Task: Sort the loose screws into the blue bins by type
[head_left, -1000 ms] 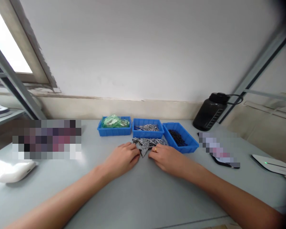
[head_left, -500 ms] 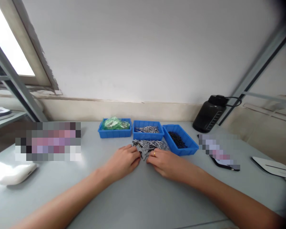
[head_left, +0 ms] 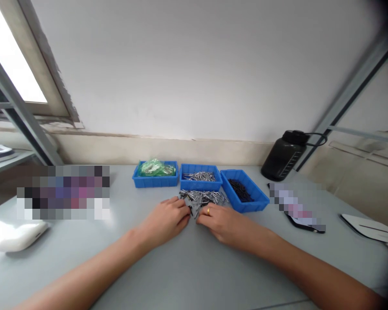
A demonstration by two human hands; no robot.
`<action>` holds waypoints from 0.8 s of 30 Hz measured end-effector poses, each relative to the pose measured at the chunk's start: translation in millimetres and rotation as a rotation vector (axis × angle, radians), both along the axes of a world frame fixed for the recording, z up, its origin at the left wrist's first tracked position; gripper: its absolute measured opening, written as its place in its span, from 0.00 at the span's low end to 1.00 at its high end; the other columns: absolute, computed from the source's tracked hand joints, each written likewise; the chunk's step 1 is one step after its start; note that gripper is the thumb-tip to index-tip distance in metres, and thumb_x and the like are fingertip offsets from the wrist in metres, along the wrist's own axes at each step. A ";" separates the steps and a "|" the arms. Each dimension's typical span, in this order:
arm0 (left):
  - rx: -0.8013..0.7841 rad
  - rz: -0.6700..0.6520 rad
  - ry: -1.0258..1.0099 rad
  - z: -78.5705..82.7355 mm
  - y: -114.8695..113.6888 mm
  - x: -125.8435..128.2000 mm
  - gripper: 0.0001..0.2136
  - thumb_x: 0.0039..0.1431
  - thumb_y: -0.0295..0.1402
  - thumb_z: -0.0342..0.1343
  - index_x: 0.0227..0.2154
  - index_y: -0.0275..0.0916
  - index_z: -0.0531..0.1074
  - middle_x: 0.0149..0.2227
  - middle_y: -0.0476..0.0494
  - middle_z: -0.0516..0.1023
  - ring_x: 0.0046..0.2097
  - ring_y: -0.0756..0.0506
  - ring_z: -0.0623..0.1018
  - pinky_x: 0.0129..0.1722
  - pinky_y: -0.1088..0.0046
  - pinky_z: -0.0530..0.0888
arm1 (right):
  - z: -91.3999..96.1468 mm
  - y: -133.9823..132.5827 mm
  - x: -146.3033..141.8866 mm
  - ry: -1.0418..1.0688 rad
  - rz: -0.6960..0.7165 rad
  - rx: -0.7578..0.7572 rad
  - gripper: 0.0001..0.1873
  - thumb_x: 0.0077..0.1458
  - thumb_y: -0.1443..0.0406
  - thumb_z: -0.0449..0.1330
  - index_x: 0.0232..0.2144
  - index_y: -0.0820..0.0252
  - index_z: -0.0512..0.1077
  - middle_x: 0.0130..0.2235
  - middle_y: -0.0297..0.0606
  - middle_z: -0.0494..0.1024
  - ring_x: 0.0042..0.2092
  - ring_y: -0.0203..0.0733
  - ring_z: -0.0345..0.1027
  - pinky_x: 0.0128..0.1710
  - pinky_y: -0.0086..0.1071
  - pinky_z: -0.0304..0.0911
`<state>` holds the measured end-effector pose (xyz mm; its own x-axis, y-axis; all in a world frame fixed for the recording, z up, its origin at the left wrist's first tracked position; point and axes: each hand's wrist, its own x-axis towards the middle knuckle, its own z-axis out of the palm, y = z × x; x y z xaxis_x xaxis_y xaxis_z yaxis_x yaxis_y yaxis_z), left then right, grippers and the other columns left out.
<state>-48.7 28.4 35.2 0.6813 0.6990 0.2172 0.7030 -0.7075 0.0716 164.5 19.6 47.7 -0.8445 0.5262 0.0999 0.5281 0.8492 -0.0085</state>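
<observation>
A loose pile of thin silver metal pins [head_left: 210,196], with some black ones among them, lies on the grey table [head_left: 181,275]. At the pile's near left edge is my left hand [head_left: 171,216], its fingers curled together. A small dark piece shows beside its fingertips; whether they grip it is hard to see. My right hand [head_left: 220,220], with a ring on one finger, rests at the near right edge, thumb and fingers drawn together by a silver pin. What its fingertips hold is hidden.
Behind the pile stands a blue bin [head_left: 200,185] of silver pins. Left of it, another blue bin [head_left: 155,182] holds a green plastic bag [head_left: 155,168]; to the right, a third blue bin [head_left: 261,201] holds black pieces. A dark bottle [head_left: 283,157] stands at the back right.
My right hand has shifted very slightly to the left at the edge of the pile. My left hand stays nearly where it was, and the bins have not moved.
</observation>
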 end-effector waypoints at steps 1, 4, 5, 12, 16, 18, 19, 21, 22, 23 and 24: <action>-0.003 0.002 0.002 0.4 -0.3 0.1 0.10 0.62 0.30 0.47 0.35 0.39 0.74 0.33 0.45 0.74 0.37 0.45 0.73 0.36 0.70 0.71 | -0.1 0.4 0.3 -0.003 0.000 0.011 0.13 0.54 0.78 0.50 0.38 0.63 0.69 0.39 0.40 0.72 0.41 0.40 0.63 0.40 0.32 0.61; -0.005 0.007 0.005 0.6 -0.9 0.1 0.10 0.62 0.30 0.46 0.36 0.39 0.74 0.33 0.45 0.74 0.37 0.45 0.73 0.36 0.70 0.71 | -0.2 2.2 1.5 -0.009 -0.002 0.039 0.13 0.55 0.78 0.50 0.38 0.63 0.69 0.38 0.40 0.72 0.40 0.40 0.62 0.40 0.32 0.60; -0.003 0.009 0.004 0.3 -1.0 0.0 0.10 0.63 0.30 0.46 0.36 0.39 0.73 0.33 0.45 0.74 0.37 0.45 0.73 0.36 0.69 0.71 | -0.4 2.8 1.8 -0.013 0.001 0.045 0.13 0.55 0.78 0.50 0.38 0.63 0.69 0.37 0.40 0.72 0.39 0.39 0.62 0.40 0.32 0.60; -0.010 0.003 -0.009 -0.1 -0.4 0.2 0.10 0.62 0.30 0.46 0.36 0.39 0.74 0.33 0.45 0.74 0.37 0.44 0.73 0.36 0.68 0.71 | -1.2 4.0 1.9 -0.040 0.006 0.078 0.13 0.55 0.78 0.50 0.37 0.63 0.70 0.35 0.40 0.72 0.37 0.40 0.62 0.37 0.32 0.59; 0.003 -0.004 -0.005 -0.2 0.0 0.2 0.10 0.63 0.30 0.46 0.36 0.39 0.73 0.33 0.45 0.74 0.37 0.44 0.73 0.35 0.69 0.71 | 2.4 3.4 1.5 -0.058 0.024 0.104 0.12 0.54 0.78 0.51 0.36 0.63 0.69 0.34 0.39 0.72 0.36 0.40 0.62 0.36 0.32 0.59; 0.008 -0.007 -0.014 -0.7 0.0 -0.1 0.10 0.63 0.30 0.46 0.35 0.39 0.73 0.33 0.45 0.74 0.37 0.45 0.73 0.36 0.69 0.71 | 4.2 3.2 1.4 -0.069 0.023 0.109 0.12 0.53 0.78 0.51 0.36 0.63 0.69 0.34 0.39 0.72 0.36 0.40 0.62 0.36 0.32 0.59; 0.008 -0.007 -0.020 -0.9 0.0 -0.2 0.10 0.63 0.30 0.46 0.35 0.39 0.74 0.33 0.45 0.74 0.37 0.45 0.73 0.36 0.70 0.71 | 4.7 3.1 1.4 -0.074 0.021 0.112 0.12 0.53 0.78 0.51 0.36 0.63 0.69 0.34 0.39 0.72 0.36 0.40 0.62 0.36 0.32 0.59; 0.008 -0.006 -0.028 -1.2 -0.2 -0.4 0.10 0.62 0.30 0.46 0.35 0.39 0.74 0.33 0.45 0.74 0.37 0.45 0.73 0.36 0.71 0.71 | 5.0 2.9 1.5 -0.080 0.010 0.118 0.11 0.54 0.78 0.51 0.36 0.63 0.69 0.34 0.39 0.72 0.36 0.40 0.62 0.37 0.32 0.59; 0.008 -0.006 -0.031 -1.4 -0.1 -0.5 0.10 0.62 0.30 0.46 0.35 0.39 0.74 0.33 0.45 0.74 0.37 0.45 0.73 0.36 0.71 0.71 | 4.8 2.9 1.6 -0.083 0.002 0.118 0.11 0.54 0.78 0.51 0.36 0.63 0.69 0.34 0.39 0.72 0.36 0.40 0.62 0.37 0.32 0.59; 0.008 -0.007 -0.033 -1.5 -0.1 -0.5 0.10 0.62 0.30 0.47 0.35 0.39 0.74 0.33 0.45 0.74 0.37 0.45 0.73 0.36 0.71 0.71 | 4.6 2.9 1.7 -0.088 -0.008 0.116 0.11 0.54 0.78 0.51 0.36 0.63 0.69 0.34 0.39 0.72 0.36 0.40 0.62 0.37 0.32 0.60; 0.007 -0.005 -0.035 -1.5 0.0 -0.5 0.10 0.62 0.30 0.47 0.36 0.39 0.74 0.33 0.45 0.74 0.37 0.45 0.73 0.36 0.71 0.71 | 4.5 3.0 1.9 -0.094 -0.016 0.113 0.11 0.54 0.77 0.51 0.36 0.63 0.69 0.35 0.39 0.72 0.36 0.40 0.63 0.37 0.32 0.60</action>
